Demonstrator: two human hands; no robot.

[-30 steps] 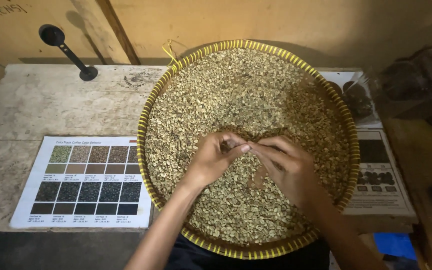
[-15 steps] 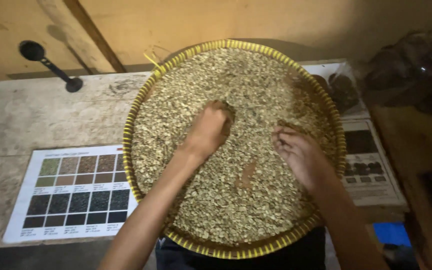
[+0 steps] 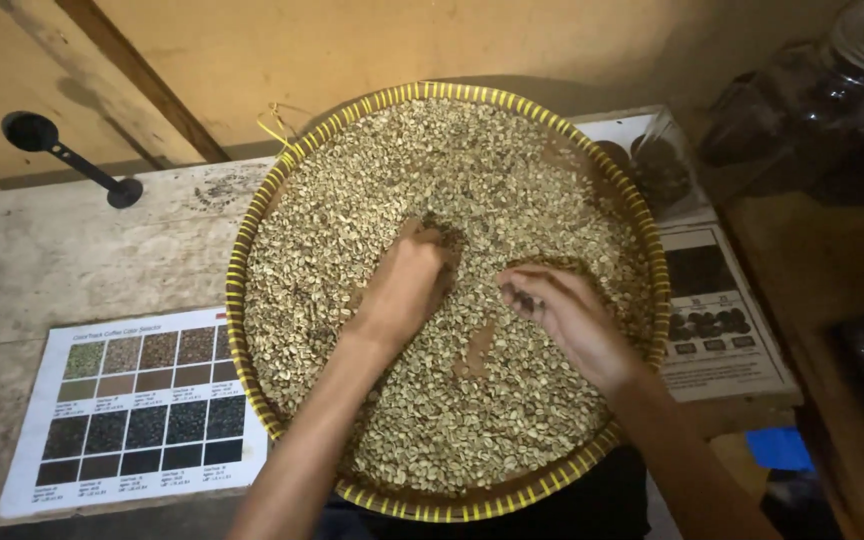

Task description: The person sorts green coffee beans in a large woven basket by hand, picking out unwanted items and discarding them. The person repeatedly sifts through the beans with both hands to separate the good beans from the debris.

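A large round woven tray (image 3: 252, 230) with a yellow rim sits on a worn table and is heaped with pale green coffee beans (image 3: 372, 200). My left hand (image 3: 407, 280) lies palm down in the middle of the beans, fingers pushed into them. My right hand (image 3: 557, 310) hovers just to its right, fingers curled over a few dark beans pinched at the fingertips. A bare patch of tray (image 3: 477, 350) shows between the two hands.
A printed chart of colour swatches (image 3: 137, 405) lies left of the tray. A black scoop (image 3: 62, 150) rests at the back left. Another printed sheet (image 3: 717, 315) lies on the right, with glass jars (image 3: 842, 90) beyond it.
My hands were together at the tray's centre; they have parted. The left pushed up into the beans, and the right drew back with its fingers curled.
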